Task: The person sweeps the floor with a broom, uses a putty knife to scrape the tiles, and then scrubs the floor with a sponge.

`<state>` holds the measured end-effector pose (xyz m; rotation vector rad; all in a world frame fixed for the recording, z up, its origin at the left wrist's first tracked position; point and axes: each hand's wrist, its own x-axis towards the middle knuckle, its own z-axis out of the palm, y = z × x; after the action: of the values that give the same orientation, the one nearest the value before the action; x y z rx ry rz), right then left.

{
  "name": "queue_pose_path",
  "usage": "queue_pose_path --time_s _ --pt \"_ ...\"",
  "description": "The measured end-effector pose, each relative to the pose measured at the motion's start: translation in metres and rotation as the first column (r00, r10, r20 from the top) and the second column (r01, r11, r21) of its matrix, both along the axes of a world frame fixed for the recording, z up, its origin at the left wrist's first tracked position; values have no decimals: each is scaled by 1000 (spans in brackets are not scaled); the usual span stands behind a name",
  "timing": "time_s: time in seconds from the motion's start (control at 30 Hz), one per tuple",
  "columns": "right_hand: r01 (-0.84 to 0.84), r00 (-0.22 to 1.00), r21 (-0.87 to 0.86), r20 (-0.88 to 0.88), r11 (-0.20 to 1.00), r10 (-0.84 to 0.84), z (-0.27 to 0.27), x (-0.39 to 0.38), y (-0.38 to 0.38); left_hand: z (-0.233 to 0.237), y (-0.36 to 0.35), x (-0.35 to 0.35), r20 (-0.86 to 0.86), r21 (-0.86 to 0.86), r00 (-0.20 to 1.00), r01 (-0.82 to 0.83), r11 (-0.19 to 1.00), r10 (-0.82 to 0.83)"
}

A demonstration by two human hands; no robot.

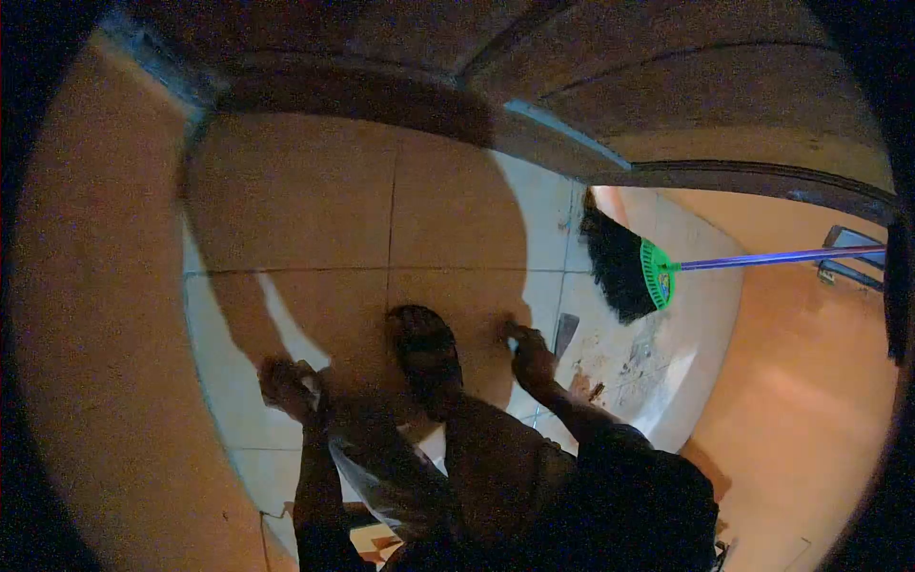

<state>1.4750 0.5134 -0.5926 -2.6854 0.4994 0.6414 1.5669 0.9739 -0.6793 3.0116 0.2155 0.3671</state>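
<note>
My left hand (289, 389) is closed at the lower left, with a pale bit showing by the fingers. A translucent plastic-like sheet (372, 481) shows below it, along my leg. To the right, my right hand (534, 358) is also closed, with a small pale spot at the fingertips. I cannot tell what either hand holds. Between them, my foot (424, 353) in dark footwear stands on the tiled floor (548, 205). Just right of my right hand lies a flat grey piece (566, 334).
A broom with black bristles and a green head (658, 275) leans by its purple handle (753, 258) at the right. Brown debris (596, 389) is scattered on the tiles. A dark wooden door (667, 86) spans the top, and an orange wall (791, 381) stands right.
</note>
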Motion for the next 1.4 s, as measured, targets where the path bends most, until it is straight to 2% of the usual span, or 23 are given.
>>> queue_pose_path --time_s 0.07,0.13,0.17,0.23,0.27,0.33,0.4,0.43,0.47,0.53,0.57,0.7,0.77,0.8,0.87,1.0,1.1,1.13,1.2,1.23,1.27,1.33,1.4 --pt "-8 993 -205 111 979 31 -22 22 -7 -21 7 -11 -385 53 907 -162 985 170" --pt "4 969 -401 229 916 96 -78 78 -41 -56 23 -25 -513 215 801 -229 949 309" --pt "55 974 -384 224 922 35 -86 108 -67 -80 40 -38 -428 263 849 -211 942 310" --pt "112 982 -336 180 935 -53 -77 120 -79 -61 30 -35 -408 165 856 -273 948 317" --pt "82 983 -339 181 937 -20 -66 107 -60 -7 -6 -9 -467 10 823 -360 933 323" --pt "30 985 -282 174 959 20 -43 88 -22 -1 -19 1 -354 -183 894 -356 917 276" --pt "179 973 -172 177 969 -149 -57 95 -40 -10 -4 -10 -185 -175 966 -214 961 182" --pt "200 855 312 407 929 -321 -180 77 -125 -17 2 -12 -100 -130 986 -143 981 131" --pt "131 981 -228 171 965 -92 -112 118 -107 -17 3 -17 -92 -110 989 -124 986 114" --pt "-13 994 -331 94 943 47 -82 128 -59 -17 4 -18 -96 -103 992 -95 990 85" --pt "-68 989 -338 104 939 109 -75 128 -32 -21 4 -19 -74 -107 994 -83 991 76" --pt "52 987 -190 156 980 -22 -144 228 -69 -43 12 -27 116 -29 993 4 1000 -1" --pt "43 997 -143 63 989 -35 -148 213 -68 -24 9 -33 -17 -152 1000 0 988 -2" --pt "7 1000 -131 -3 991 -7 -133 195 -58 -10 11 -50 -104 -223 995 -30 974 7" --pt "-194 981 -165 -34 967 191 -29 250 -14 -11 10 -27 -186 -419 981 -138 897 64" --pt "-176 974 -272 88 946 207 -42 288 -42 1 0 -5 -142 -533 982 -184 826 127" --pt "-177 963 -328 136 928 232 -66 302 -46 41 -25 15 -32 23 997 -71 997 72" --pt "-226 954 -331 117 916 277 -46 306 -24 -9 2 -11 -109 -42 994 -1 999 -4" --pt "-218 973 -282 7 934 229 3 323 18 20 -11 21 -227 -105 974 -40 994 15" --pt "-141 978 -265 -184 954 93 33 334 42 36 -12 12 -330 -136 944 -47 990 0" --pt "-185 976 -322 54 929 213 -14 323 24 8 -4 -11 -162 -152 987 -31 988 6" --pt "-352 768 -427 377 833 518 -66 296 5 -4 -3 -27 96 -102 995 49 994 -39" --pt "-560 309 -537 571 631 760 -68 295 9 -3 -10 1 209 -80 977 50 996 -32"
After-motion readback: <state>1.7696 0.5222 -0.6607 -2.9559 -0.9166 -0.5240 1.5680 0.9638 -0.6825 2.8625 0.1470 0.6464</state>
